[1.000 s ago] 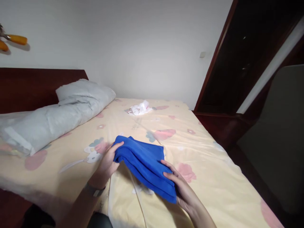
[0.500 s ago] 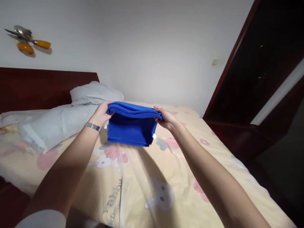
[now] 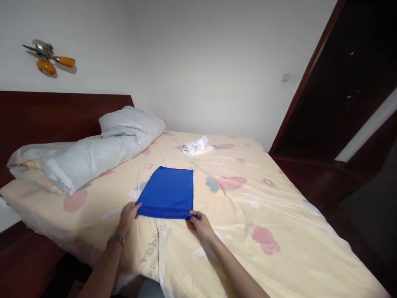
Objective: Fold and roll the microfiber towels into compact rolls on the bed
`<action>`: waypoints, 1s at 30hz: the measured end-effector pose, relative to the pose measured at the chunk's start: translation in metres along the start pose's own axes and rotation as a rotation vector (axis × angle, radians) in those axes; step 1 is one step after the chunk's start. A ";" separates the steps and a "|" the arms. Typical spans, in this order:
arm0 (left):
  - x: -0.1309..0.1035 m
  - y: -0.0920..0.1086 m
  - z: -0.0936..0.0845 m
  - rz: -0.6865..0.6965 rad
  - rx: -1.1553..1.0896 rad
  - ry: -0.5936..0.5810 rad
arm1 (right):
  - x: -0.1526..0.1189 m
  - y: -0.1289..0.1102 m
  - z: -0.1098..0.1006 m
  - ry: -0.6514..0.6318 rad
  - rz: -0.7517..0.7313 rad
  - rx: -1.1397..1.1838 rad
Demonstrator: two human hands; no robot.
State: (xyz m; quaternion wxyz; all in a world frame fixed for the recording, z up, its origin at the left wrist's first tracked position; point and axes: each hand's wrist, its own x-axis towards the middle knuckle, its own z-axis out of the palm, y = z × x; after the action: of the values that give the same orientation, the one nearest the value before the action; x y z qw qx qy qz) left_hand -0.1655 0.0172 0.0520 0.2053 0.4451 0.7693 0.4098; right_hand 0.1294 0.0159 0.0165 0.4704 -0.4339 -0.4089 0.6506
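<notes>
Bed, seen from its near side. One royal-blue, folded rectangular cloth (image 3: pixel 169 192), soft and matte, its top smooth, lies near the middle of the near half. A narrow band runs along its near edge; layers cannot be counted. Two hands on it: left hand (image 3: pixel 127 217) pinches the near left corner between thumb and fingers; right hand (image 3: pixel 200 223) grips the near right corner likewise. One grey band (image 3: pixel 115 238) on the left wrist.

Beneath: one pale-yellow fabric sheet (image 3: pixel 288 231), lightly creased, printed with pink and blue-grey shapes, some grey lettering near the left hand. Beyond the cloth, slightly right, one crumpled white plastic bag (image 3: pixel 197 145), thin, with small reddish marks. Far left, one bulky, rumpled pale-grey quilt (image 3: pixel 93 159), lying lengthwise by one dark-red wooden headboard (image 3: pixel 62 114), flat and glossy. On the white wall (image 3: pixel 211 62): one metal fixture with two smooth amber-orange pieces (image 3: pixel 65 61) at left, one small pale rectangular switch plate (image 3: pixel 286 77) at right.
</notes>
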 end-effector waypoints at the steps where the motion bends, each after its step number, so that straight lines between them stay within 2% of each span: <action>1: -0.001 -0.007 -0.004 0.015 0.060 0.024 | -0.010 0.006 -0.008 -0.004 -0.010 -0.023; 4: 0.000 -0.008 -0.013 0.101 0.195 0.124 | -0.040 0.011 -0.044 -0.027 -0.060 -0.083; 6: -0.003 0.007 -0.005 0.198 0.291 0.156 | -0.057 0.013 -0.069 -0.036 -0.111 -0.134; 7: -0.007 0.018 0.005 0.254 0.336 0.143 | -0.064 0.014 -0.081 -0.024 -0.133 -0.162; 10: -0.028 0.054 0.060 0.422 0.462 -0.004 | -0.078 0.016 -0.104 0.039 -0.178 -0.254; 13: -0.050 0.083 0.122 0.502 0.591 -0.110 | -0.085 0.011 -0.110 0.056 -0.221 -0.303; 14: -0.056 0.091 0.138 0.506 0.632 -0.122 | -0.087 0.007 -0.109 0.050 -0.239 -0.312; 16: -0.063 0.101 0.156 0.493 0.705 -0.131 | -0.091 0.001 -0.107 0.030 -0.268 -0.336; 19: -0.063 0.110 0.160 0.464 0.786 -0.128 | -0.095 -0.006 -0.105 -0.024 -0.312 -0.401; 25: -0.064 0.134 0.144 0.462 0.790 -0.065 | -0.096 -0.013 -0.113 0.004 -0.340 -0.398; 28: -0.088 0.145 0.135 0.526 0.685 -0.011 | -0.093 -0.015 -0.121 0.046 -0.307 -0.330; 30: -0.118 0.145 0.130 0.587 0.608 -0.015 | -0.091 -0.017 -0.125 0.075 -0.250 -0.267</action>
State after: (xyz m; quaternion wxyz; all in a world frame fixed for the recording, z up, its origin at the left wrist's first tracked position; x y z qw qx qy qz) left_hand 0.0596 0.0138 0.0887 -0.0551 0.6886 0.6942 0.2020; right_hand 0.2691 -0.0526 0.0130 0.5007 -0.4623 -0.5245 0.5103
